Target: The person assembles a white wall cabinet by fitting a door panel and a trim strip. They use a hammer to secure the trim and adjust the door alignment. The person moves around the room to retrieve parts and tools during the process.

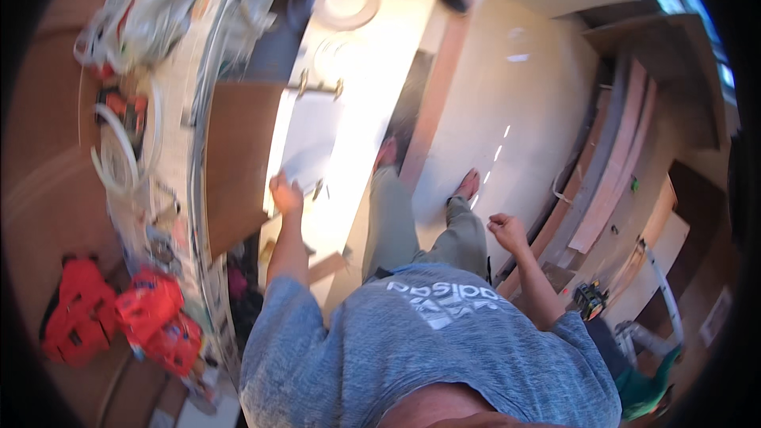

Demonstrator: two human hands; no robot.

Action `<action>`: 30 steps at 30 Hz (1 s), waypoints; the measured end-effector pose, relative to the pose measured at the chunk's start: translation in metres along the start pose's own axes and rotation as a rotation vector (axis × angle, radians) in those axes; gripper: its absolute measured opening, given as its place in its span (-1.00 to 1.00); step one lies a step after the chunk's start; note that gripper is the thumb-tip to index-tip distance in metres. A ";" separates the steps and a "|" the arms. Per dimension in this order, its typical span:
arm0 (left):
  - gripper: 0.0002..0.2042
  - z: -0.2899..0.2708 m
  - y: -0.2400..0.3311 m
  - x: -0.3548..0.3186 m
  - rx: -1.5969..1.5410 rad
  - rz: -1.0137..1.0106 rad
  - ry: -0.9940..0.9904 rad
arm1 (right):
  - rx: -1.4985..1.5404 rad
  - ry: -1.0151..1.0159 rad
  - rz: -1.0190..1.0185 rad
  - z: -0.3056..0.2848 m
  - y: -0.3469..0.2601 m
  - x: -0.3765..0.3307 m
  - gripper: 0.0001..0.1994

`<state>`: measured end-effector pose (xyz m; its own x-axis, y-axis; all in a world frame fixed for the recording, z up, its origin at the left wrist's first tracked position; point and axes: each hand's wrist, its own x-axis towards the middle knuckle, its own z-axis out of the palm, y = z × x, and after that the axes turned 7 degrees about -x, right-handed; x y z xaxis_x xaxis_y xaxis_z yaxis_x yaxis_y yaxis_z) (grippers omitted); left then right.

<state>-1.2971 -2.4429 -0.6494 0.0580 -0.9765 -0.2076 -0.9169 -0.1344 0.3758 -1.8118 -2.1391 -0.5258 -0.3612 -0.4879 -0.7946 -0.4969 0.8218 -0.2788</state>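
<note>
Left hand (285, 192) grips the near edge of a white sheet (307, 150), fingers closed on it. The sheet lies on a long pale board (372, 63), long axis running away from the person toward the top of the view, far end near two metal clamps (319, 85). Right hand (507, 230) is a loose fist, holding nothing, hanging free over the pale floor (515, 111), well apart from the sheet. Bare feet (468, 185) stand on the floor beside the board. A brown panel (234, 158) sits left of the sheet. A cluttered worktop (151, 158) with white tubing (111, 150) runs along the left; red bags (119, 317) lie near it. Motion blur hides finer detail.
</note>
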 end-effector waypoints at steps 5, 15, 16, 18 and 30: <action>-0.33 -0.018 0.043 -0.041 -0.005 -0.109 -0.255 | 0.053 0.147 0.230 0.036 0.057 -0.044 -0.48; -0.02 -0.011 0.154 -0.133 0.194 0.048 -0.939 | 0.888 -0.112 0.413 0.126 0.113 -0.072 -0.30; -0.02 -0.001 0.167 -0.132 0.214 0.088 -0.960 | 0.945 -0.096 0.381 0.143 0.132 -0.076 -0.31; -0.02 0.033 0.197 -0.133 0.214 0.153 -1.004 | 0.823 -0.195 0.279 0.090 0.150 -0.096 -0.42; -0.02 0.146 0.470 -0.176 0.378 0.641 -1.282 | 1.446 1.076 0.451 -0.038 0.219 -0.298 -0.62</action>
<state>-1.7960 -2.3098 -0.5680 -0.5817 -0.0127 -0.8133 -0.7085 0.4990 0.4990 -1.8433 -1.8248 -0.3296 -0.8282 0.3337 -0.4502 0.5337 0.2248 -0.8152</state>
